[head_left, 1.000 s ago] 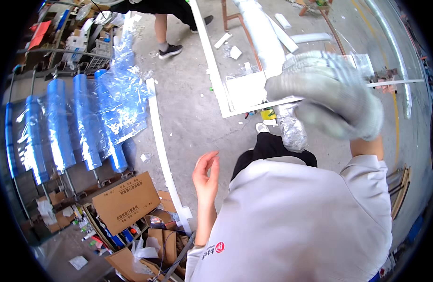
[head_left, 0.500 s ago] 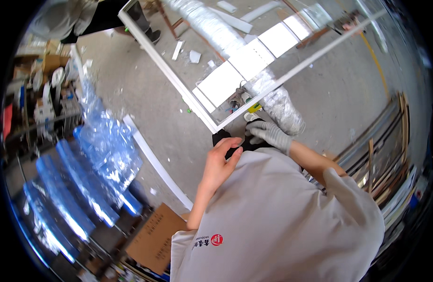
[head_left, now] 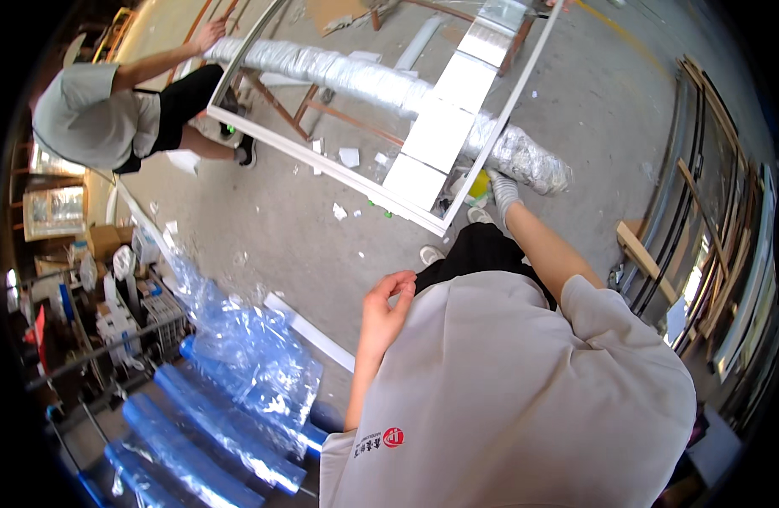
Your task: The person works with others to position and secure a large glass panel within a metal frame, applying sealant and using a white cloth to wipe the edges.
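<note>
A large white window frame [head_left: 322,166] stretches out in front of me, its nearest corner just beyond my feet. My right hand [head_left: 503,191], in a grey glove, reaches forward to the frame's right side, beside a yellow-green object [head_left: 477,184] whose kind I cannot make out. Its fingertips are partly hidden, so a grip does not show. My bare left hand [head_left: 386,311] hovers near my waist, fingers loosely curved and thumb apart, with nothing visible in it. Behind the frame runs a long roll wrapped in clear film [head_left: 338,72], crossed by silvery-white panels [head_left: 440,114].
At the left a co-worker [head_left: 101,110] stretches a hand [head_left: 210,35] to the roll's far end. Blue film-wrapped rolls [head_left: 195,427] lie at the lower left. Long profiles and boards [head_left: 702,203] lean along the right. White scraps [head_left: 349,157] dot the floor.
My right hand has moved forward from my lap to the frame's right side. My view has shifted, bringing more of the co-worker into sight. My left hand stays near my waist.
</note>
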Demonstrator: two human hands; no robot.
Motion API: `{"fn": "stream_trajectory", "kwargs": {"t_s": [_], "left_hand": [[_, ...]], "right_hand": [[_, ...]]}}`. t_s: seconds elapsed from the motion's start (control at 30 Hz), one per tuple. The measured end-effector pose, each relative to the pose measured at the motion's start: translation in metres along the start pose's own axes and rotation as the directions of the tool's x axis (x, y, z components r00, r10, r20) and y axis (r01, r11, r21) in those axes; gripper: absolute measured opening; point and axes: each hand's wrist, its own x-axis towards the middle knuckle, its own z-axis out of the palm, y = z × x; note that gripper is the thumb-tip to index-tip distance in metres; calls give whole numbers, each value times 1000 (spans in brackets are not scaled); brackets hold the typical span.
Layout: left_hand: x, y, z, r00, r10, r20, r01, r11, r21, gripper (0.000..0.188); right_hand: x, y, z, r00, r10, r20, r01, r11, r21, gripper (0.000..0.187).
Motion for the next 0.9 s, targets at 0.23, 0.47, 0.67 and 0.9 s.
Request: {"fn": "stream_trajectory", "kwargs": {"t_s": [0.23, 0.47, 0.67, 0.9], "left_hand": [[14, -2, -3, 990, 107, 91, -103, 994, -44, 18], [43, -11, 6, 983, 135, 123, -132, 991, -29, 18], [69, 6, 21, 989, 122, -79, -116, 990, 82, 21], [87, 26, 46, 978, 29, -207, -31, 999, -6, 24]], "right_hand": [[-113, -26, -58, 991, 76, 113, -75, 997, -9, 37], [-171, -47, -109, 979, -88, 182, 63, 988, 142, 42], [-170, -141, -88, 771, -229, 595, 357, 928, -105, 30], [-108, -220, -66, 408, -477, 778, 909, 295, -296, 22]]}}
